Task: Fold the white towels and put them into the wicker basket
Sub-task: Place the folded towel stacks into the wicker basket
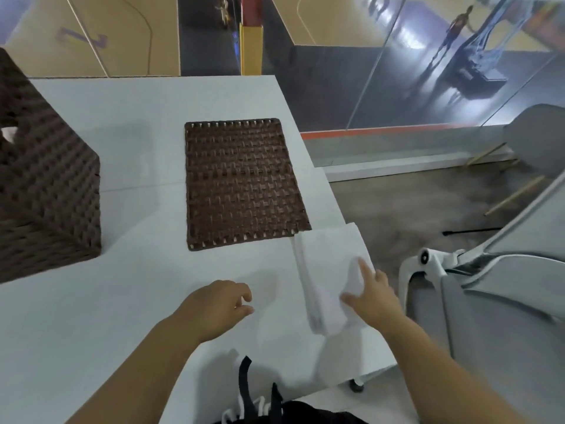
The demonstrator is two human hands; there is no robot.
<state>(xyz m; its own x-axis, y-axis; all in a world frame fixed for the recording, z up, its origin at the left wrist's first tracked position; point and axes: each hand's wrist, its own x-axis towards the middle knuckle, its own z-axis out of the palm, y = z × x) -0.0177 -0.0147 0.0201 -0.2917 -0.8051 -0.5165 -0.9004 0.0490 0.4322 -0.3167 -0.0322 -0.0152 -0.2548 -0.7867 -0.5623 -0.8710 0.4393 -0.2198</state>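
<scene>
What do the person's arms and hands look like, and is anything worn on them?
Both forearms are bare: no sleeves show in this view. The left hand and the right hand wear no gloves, and no rings, watch or bracelet can be seen on the fingers or wrists. No markings are visible. The picture is slightly blurred, so very small items could be missed.

Under the right hand lies a folded white towel, soft matt cloth with layered edges. The white counter looks smooth with a faint sheen. Ahead of both hands sits a flat brown wicker lid, coarse, ridged weave. Far left of the left hand, the dark brown wicker basket shows the same bumpy matt weave.
</scene>
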